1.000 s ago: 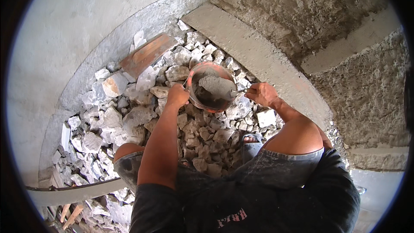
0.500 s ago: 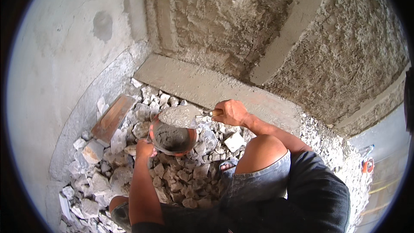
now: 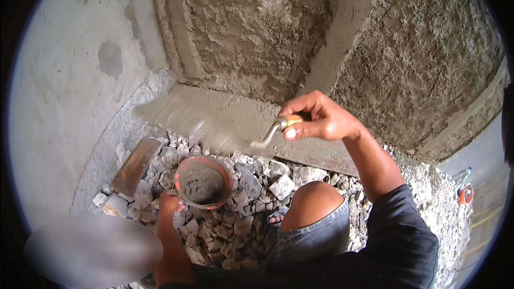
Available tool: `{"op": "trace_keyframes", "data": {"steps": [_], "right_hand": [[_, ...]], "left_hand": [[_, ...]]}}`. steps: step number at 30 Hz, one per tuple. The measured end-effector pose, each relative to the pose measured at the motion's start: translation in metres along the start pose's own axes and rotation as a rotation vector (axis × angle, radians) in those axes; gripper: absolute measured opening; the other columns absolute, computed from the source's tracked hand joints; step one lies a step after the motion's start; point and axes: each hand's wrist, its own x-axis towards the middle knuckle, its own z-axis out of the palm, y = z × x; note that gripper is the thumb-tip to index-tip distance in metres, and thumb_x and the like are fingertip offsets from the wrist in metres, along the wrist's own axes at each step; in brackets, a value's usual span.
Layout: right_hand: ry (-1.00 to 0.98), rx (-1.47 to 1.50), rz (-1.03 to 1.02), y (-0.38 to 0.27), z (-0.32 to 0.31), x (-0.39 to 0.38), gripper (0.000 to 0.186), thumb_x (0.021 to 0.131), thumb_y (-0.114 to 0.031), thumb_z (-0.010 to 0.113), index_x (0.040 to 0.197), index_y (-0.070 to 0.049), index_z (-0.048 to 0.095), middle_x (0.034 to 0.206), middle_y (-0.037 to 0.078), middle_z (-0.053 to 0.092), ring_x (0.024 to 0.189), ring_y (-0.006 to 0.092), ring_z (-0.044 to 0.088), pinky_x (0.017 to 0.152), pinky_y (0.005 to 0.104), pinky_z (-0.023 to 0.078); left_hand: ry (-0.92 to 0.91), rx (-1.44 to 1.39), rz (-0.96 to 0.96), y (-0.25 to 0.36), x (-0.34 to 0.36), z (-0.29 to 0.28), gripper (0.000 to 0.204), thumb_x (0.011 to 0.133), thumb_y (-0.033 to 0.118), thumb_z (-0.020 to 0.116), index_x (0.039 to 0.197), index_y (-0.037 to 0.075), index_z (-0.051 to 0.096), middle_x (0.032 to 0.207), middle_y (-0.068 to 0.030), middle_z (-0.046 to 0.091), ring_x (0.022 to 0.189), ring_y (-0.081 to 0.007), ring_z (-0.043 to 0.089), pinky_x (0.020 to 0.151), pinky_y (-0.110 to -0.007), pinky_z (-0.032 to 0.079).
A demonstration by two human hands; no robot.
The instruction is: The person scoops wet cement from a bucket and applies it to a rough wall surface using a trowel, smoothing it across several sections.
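Note:
My right hand (image 3: 320, 120), raised above the rubble, grips the wooden handle of a trowel (image 3: 287, 124). The trowel's blade and whatever is on it are a grey motion smear (image 3: 198, 126) reaching left across the ledge, too blurred to separate. My left hand (image 3: 171, 201) is closed on the handle at the near-left side of an orange bucket (image 3: 227, 181). Inside the bucket is wet grey mortar (image 3: 199, 183). The bucket stands tilted slightly on broken white and grey stones (image 3: 247, 187), left of my bare knee.
A rough mortar wall (image 3: 417, 59) with smooth bands rises above a grey ledge (image 3: 316, 155). A pale wall (image 3: 64, 75) is at left, beside a rusty board (image 3: 134, 167). An orange object (image 3: 465, 195) lies far right. The lower-left corner is blurred out.
The trowel came up out of the bucket heaped with mortar, then swung higher into a blur. My left hand stayed at the bucket. The view has tilted up toward the wall.

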Motion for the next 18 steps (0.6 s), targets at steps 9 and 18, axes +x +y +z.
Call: {"op": "trace_keyframes", "data": {"steps": [9,18], "right_hand": [[1.089,-0.368,0.399,0.016,-0.192,-0.070,0.036,0.106,-0.041,0.059,0.087,-0.012,0.067,0.066,-0.004,0.055,0.050,0.0044,0.043,0.044,0.0253,0.033],[0.432,-1.032,0.725,0.054,-0.072,-0.067,0.034,0.102,-0.043,0.062,0.111,-0.014,0.078,0.106,0.016,0.077,0.091,0.0240,0.075,0.084,0.0423,0.060]], "left_hand": [[-0.023,0.029,0.024,0.007,0.003,0.007,0.012,0.088,0.003,0.060,0.100,-0.001,0.063,0.075,-0.0131,0.067,0.058,-0.0267,0.070,0.054,-0.037,0.059],[-0.064,0.037,0.035,0.013,0.003,0.012,0.015,0.090,0.004,0.055,0.100,-0.003,0.064,0.076,-0.0130,0.067,0.061,-0.0272,0.070,0.055,-0.037,0.058]]}}
